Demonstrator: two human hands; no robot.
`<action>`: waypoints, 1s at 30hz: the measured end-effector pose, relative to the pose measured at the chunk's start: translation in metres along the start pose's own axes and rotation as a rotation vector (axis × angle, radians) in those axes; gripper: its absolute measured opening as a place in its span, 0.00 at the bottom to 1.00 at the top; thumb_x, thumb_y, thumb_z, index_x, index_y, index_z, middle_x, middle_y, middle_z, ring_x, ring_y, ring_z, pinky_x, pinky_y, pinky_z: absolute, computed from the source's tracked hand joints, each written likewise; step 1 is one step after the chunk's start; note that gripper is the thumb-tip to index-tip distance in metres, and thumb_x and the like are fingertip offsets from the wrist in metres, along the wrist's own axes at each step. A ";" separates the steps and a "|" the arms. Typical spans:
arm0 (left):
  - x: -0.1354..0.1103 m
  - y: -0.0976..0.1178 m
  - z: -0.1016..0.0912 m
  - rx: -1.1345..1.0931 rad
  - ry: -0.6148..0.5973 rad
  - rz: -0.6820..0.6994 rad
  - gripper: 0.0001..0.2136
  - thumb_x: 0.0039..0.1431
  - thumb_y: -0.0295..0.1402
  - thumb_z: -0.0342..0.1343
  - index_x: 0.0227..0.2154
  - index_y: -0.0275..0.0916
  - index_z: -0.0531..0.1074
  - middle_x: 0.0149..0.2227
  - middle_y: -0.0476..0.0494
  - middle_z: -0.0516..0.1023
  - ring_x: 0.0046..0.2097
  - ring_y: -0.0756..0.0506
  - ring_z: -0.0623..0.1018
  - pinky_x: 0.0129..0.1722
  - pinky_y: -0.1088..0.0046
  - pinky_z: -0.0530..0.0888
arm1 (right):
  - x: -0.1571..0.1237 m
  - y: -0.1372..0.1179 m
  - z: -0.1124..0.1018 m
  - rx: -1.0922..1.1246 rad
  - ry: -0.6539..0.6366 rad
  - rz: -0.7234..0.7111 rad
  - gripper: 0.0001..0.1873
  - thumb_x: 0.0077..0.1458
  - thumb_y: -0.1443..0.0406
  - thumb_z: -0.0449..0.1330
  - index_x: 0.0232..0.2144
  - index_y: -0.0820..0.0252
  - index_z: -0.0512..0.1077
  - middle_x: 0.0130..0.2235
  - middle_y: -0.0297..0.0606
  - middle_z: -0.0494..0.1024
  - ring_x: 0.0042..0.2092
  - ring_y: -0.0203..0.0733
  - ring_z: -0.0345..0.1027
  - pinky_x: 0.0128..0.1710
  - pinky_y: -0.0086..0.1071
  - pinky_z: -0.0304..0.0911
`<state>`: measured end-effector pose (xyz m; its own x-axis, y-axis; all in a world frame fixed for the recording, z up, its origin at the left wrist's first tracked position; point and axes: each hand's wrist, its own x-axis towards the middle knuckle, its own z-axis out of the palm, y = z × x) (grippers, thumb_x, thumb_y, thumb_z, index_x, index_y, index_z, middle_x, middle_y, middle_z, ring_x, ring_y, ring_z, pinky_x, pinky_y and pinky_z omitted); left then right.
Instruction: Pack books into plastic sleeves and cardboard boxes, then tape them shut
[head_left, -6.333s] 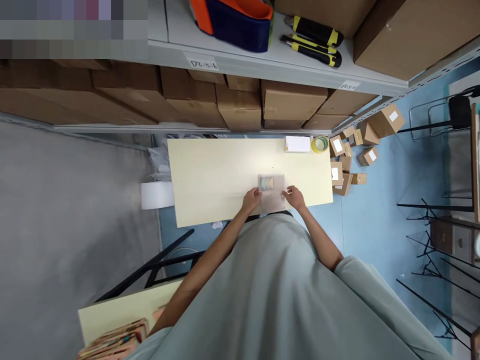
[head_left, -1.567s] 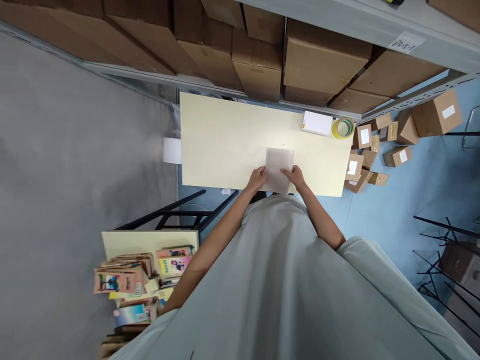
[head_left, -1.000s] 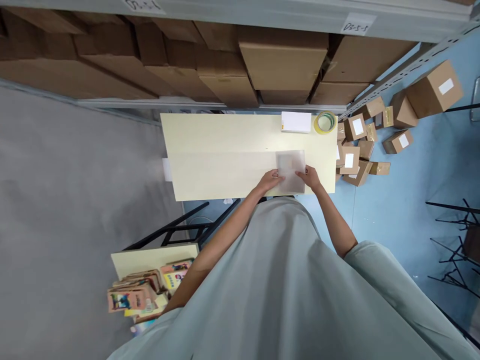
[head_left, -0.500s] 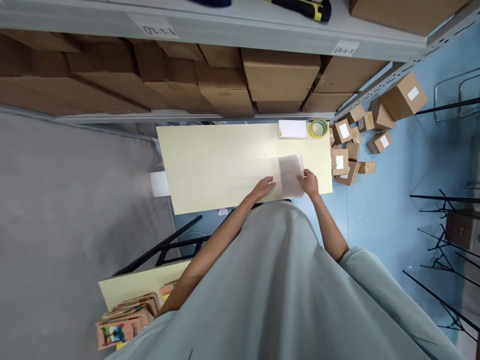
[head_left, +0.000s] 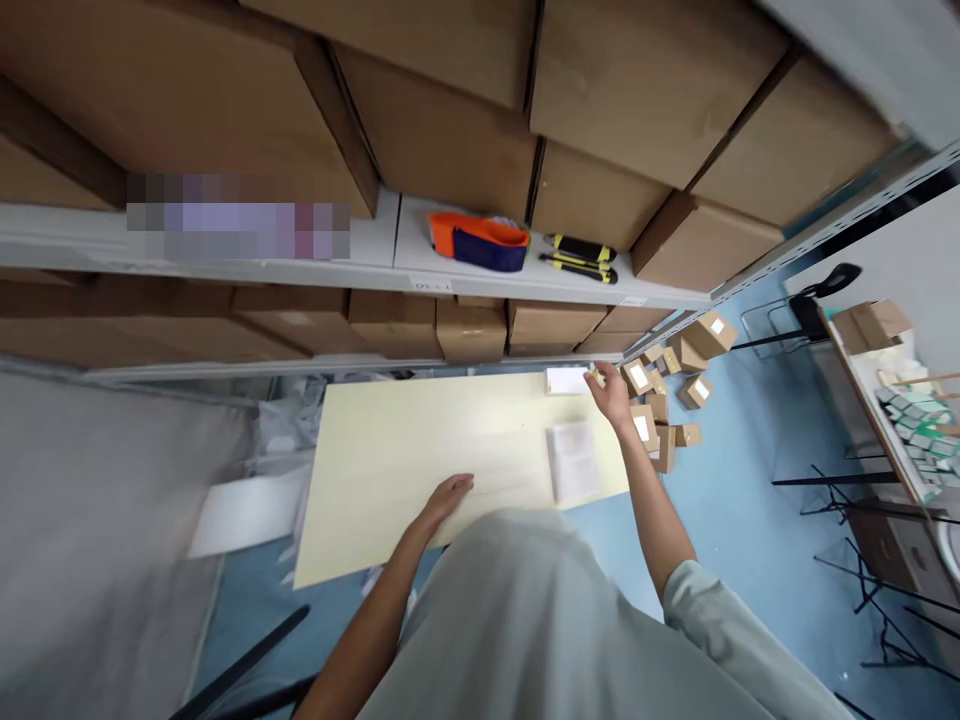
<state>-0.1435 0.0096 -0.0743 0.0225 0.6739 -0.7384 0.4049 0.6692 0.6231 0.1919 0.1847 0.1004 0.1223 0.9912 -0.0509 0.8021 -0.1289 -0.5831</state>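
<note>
My right hand (head_left: 611, 396) is at the far right corner of the cream tabletop (head_left: 390, 440). Its fingers are curled over a roll of yellow tape (head_left: 598, 373), which is mostly hidden by them. Just left of those fingers stands a small white box (head_left: 565, 381). A flat, translucent plastic-wrapped packet (head_left: 574, 462) lies near the right end of the tabletop, untouched by either hand. My left hand (head_left: 448, 494) rests low over the near part of the tabletop, fingers stretched out and holding nothing.
Shelving with cardboard boxes (head_left: 472, 332) rises behind the table. Cutters (head_left: 579, 258) and an orange-and-blue pouch (head_left: 480, 243) lie on the shelf. Small labelled cartons (head_left: 654, 405) are heaped on the right. A white sheet (head_left: 244, 510) sticks out left of the table.
My right hand has let go of the translucent packet and reached away to the tape. My left hand has drawn back leftward from the packet. The view has tilted up, showing more shelf.
</note>
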 end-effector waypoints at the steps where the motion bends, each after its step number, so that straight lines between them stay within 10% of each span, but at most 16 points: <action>1: 0.002 -0.003 -0.003 -0.058 -0.042 -0.003 0.24 0.61 0.52 0.56 0.50 0.40 0.82 0.56 0.33 0.87 0.62 0.32 0.83 0.65 0.55 0.77 | 0.019 -0.026 -0.013 -0.014 0.039 -0.112 0.21 0.70 0.55 0.60 0.58 0.58 0.76 0.61 0.53 0.81 0.63 0.55 0.76 0.65 0.48 0.69; 6: 0.006 -0.017 -0.004 -0.138 -0.092 0.020 0.33 0.55 0.63 0.57 0.52 0.44 0.82 0.57 0.32 0.85 0.65 0.30 0.80 0.66 0.58 0.76 | 0.110 -0.133 -0.060 -0.139 0.196 -0.458 0.22 0.76 0.57 0.52 0.65 0.57 0.72 0.65 0.52 0.76 0.68 0.59 0.67 0.71 0.51 0.61; 10: 0.003 -0.024 -0.005 -0.163 -0.085 0.040 0.34 0.53 0.63 0.56 0.53 0.45 0.81 0.60 0.33 0.83 0.67 0.29 0.79 0.66 0.56 0.77 | 0.158 -0.163 -0.056 -0.320 0.064 -0.413 0.20 0.70 0.67 0.57 0.61 0.61 0.75 0.59 0.56 0.78 0.62 0.64 0.71 0.66 0.55 0.66; 24: 0.010 -0.030 -0.002 -0.213 -0.040 0.052 0.29 0.56 0.56 0.55 0.50 0.40 0.82 0.54 0.32 0.87 0.63 0.32 0.82 0.67 0.58 0.76 | 0.155 -0.151 -0.043 -0.589 -0.006 -0.468 0.20 0.68 0.68 0.56 0.58 0.70 0.76 0.58 0.62 0.77 0.62 0.65 0.64 0.66 0.54 0.63; 30: 0.008 -0.029 0.005 -0.182 -0.025 0.037 0.26 0.57 0.55 0.60 0.50 0.42 0.82 0.51 0.37 0.88 0.60 0.32 0.84 0.66 0.54 0.77 | 0.091 -0.084 -0.033 -0.454 0.057 -0.468 0.20 0.70 0.60 0.58 0.58 0.66 0.76 0.55 0.58 0.79 0.59 0.65 0.67 0.65 0.55 0.64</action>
<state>-0.1503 -0.0060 -0.1001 0.0577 0.6931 -0.7185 0.2309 0.6910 0.6850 0.1550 0.2846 0.1720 -0.2787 0.9441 0.1760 0.9436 0.3033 -0.1326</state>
